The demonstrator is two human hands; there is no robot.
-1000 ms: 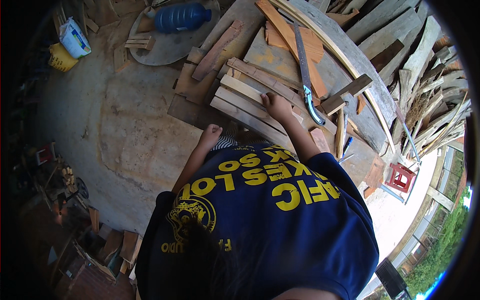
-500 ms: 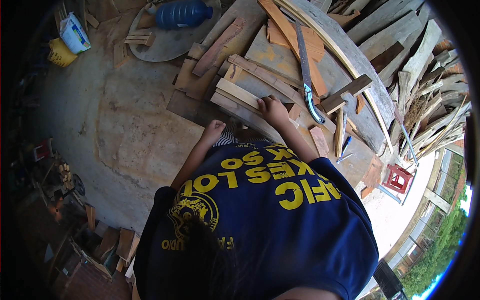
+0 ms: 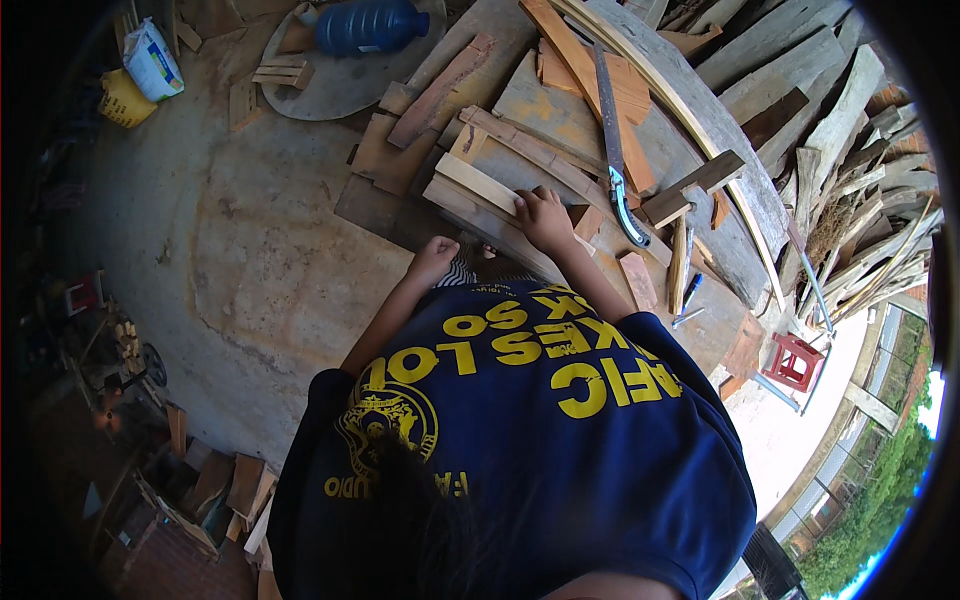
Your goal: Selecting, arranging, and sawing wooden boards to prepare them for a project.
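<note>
My right hand (image 3: 545,221) is closed on the near right end of a pale wooden strip (image 3: 478,186). The strip lies along a wider grey-brown board (image 3: 470,210) at the bench's near edge. Curled close to my lap, beside striped cloth (image 3: 458,272), is my left hand (image 3: 432,260), apart from the wood. Its fingers are folded, and what they may hold is hidden. Just beyond the strip runs a longer brown batten (image 3: 540,158), with a short pale block (image 3: 468,144) between the two at the left.
A handsaw (image 3: 612,140) with a blue-black handle lies right of my right hand. Near it are a wooden block (image 3: 692,188) and a blue pen (image 3: 693,288). Rough slabs (image 3: 825,110) are piled at far right; a blue water bottle (image 3: 370,27) lies at far left.
Both hands keep nearly the same place. The right hand stays on the strip, and the left hand has shifted slightly. The whole view has moved a little.
</note>
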